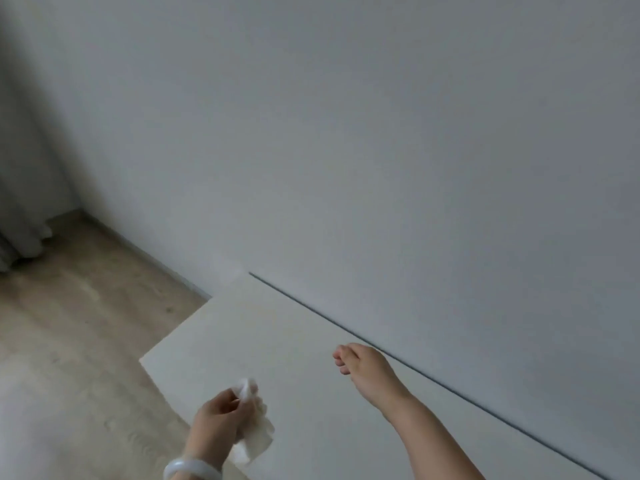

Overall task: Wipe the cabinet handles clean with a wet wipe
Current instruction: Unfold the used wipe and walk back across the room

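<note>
The cabinet shows only its flat, pale off-white top, which runs from the lower middle of the view toward the lower right; its back edge lies along the wall with a thin dark gap between them. No handle can be seen from this angle, since the front of the cabinet is out of sight below the top's near-left edge. No brand, label or writing can be read anywhere.

The wall is plain light grey and fills most of the view. The floor, in wood-look beige planks, spreads to the left of the cabinet's left corner. A grey curtain hangs in the far left corner and reaches down to the floor.

The right hand reaches out over the cabinet top near its back edge, palm down. Its fingers are bent loosely downward and grasp nothing; whether the fingertips touch the top cannot be told.

The left hand hovers at the near-left edge of the cabinet top, fingers curled around the wet wipe. The wipe is white, crumpled and partly folded; one bunched end sticks up above the fingers and a wider, creased flap hangs below the hand, over the cabinet's edge. The two hands are well apart.

A pale, milky, smooth bangle circles the left wrist at the bottom edge of the view.
</note>
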